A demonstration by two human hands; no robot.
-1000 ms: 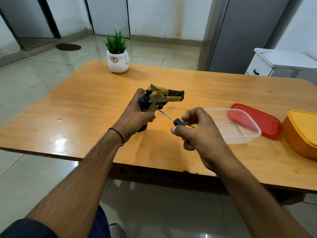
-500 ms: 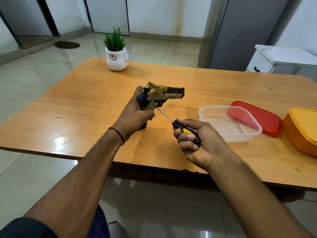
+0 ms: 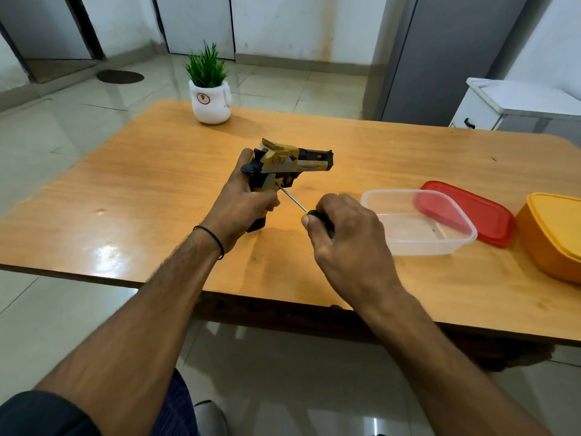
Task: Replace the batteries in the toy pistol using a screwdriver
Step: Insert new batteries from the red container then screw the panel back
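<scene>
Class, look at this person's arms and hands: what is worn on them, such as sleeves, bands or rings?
Both forearms are bare. The left hand has a thin black band round its wrist, and a dark sleeve edge shows high on that arm. The right hand shows no band, watch or ring, and no sleeve is in view on that arm.

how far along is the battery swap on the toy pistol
Early. Done: the left hand grips the toy pistol, and the right hand holds the screwdriver. In hand: the screwdriver tip sits against the pistol's grip, apparently on a screw. Left: no cover is off and no batteries are in view, so opening, swapping and closing all remain.
</scene>
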